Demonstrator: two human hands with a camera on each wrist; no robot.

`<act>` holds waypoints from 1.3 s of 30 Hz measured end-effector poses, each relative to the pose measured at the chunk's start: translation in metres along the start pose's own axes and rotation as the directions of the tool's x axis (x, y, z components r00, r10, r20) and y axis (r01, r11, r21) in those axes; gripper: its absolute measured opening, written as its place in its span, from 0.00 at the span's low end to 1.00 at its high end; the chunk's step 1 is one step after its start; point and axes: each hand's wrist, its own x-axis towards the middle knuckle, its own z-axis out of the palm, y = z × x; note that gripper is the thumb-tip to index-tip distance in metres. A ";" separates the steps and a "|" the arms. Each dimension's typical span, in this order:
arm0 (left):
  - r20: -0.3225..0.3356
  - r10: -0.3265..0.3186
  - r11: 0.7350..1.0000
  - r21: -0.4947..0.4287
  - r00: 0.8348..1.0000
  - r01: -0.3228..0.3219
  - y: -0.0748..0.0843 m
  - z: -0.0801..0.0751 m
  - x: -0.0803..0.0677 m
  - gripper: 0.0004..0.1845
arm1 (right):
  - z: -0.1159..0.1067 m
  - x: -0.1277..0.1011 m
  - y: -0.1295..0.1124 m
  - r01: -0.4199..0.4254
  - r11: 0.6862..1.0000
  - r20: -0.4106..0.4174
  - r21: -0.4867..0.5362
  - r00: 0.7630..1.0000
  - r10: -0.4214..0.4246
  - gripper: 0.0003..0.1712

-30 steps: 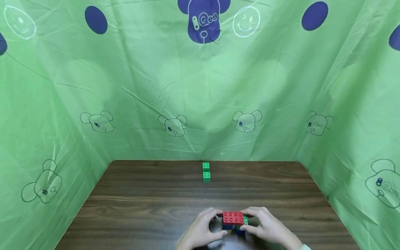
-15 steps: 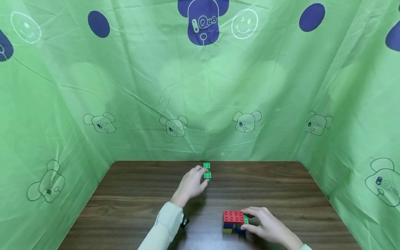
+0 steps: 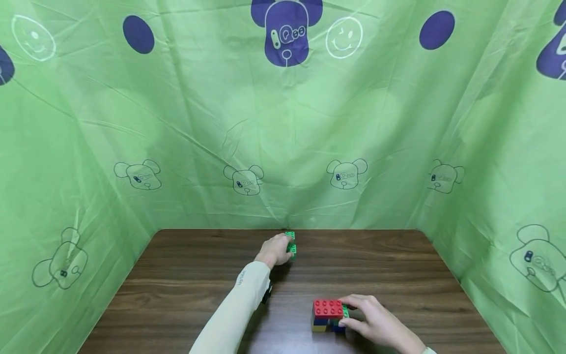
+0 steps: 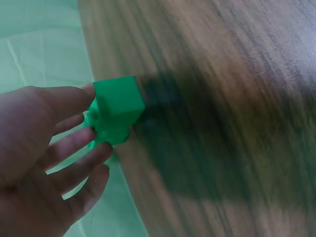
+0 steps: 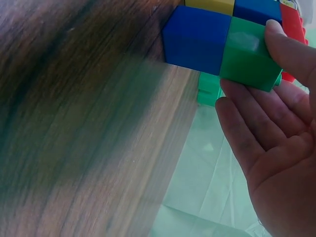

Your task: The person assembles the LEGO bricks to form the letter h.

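Note:
Far back on the table, my left hand [image 3: 275, 250] has thumb and fingers around the nearer of two small green bricks [image 3: 292, 249]. In the left wrist view the thumb touches one corner of that green brick [image 4: 121, 98]; the index fingertip is hidden. Just behind stands the other green brick [image 3: 290, 235]. Close to me, my right hand [image 3: 376, 322] grips a built brick block [image 3: 328, 308] by its right side. A red studded brick [image 3: 325, 305] tops it. Seen from the right wrist, thumb and fingers pinch its green brick [image 5: 249, 54], above a blue brick [image 5: 197, 39].
The dark wood table [image 3: 190, 290] is enclosed by a green printed cloth [image 3: 199, 123] at its back and sides. The left sleeve [image 3: 230, 314] crosses the table to the left of the block.
My left hand has left the block and reached forward to the green bricks, closing in around the nearer one. My right hand has stayed at the block.

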 end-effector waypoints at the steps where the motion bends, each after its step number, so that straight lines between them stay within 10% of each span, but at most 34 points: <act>1: -0.011 -0.002 1.000 0.011 1.000 0.002 0.001 0.002 0.000 0.16 | 0.000 0.000 0.000 0.001 1.000 -0.001 -0.004 1.000 -0.001 0.18; 15: -0.065 0.017 1.000 0.019 0.998 -0.015 -0.001 0.020 0.000 0.18 | 0.002 -0.002 -0.002 -0.027 1.000 0.018 0.009 0.999 0.027 0.18; 27: -0.098 0.062 0.996 -0.062 0.993 -0.068 -0.006 0.003 0.000 0.13 | 0.002 -0.002 -0.002 -0.021 0.999 -0.032 -0.044 0.999 0.020 0.18; 32: -0.171 0.164 0.974 -0.125 0.972 -0.186 0.000 -0.022 -0.011 0.15 | 0.004 -0.002 -0.001 0.036 0.996 -0.091 -0.082 0.995 -0.044 0.18; 39: -0.260 0.358 0.886 -0.207 0.897 -0.414 0.023 -0.053 -0.046 0.15 | 0.003 0.000 -0.002 0.022 0.996 -0.084 -0.084 0.996 -0.029 0.18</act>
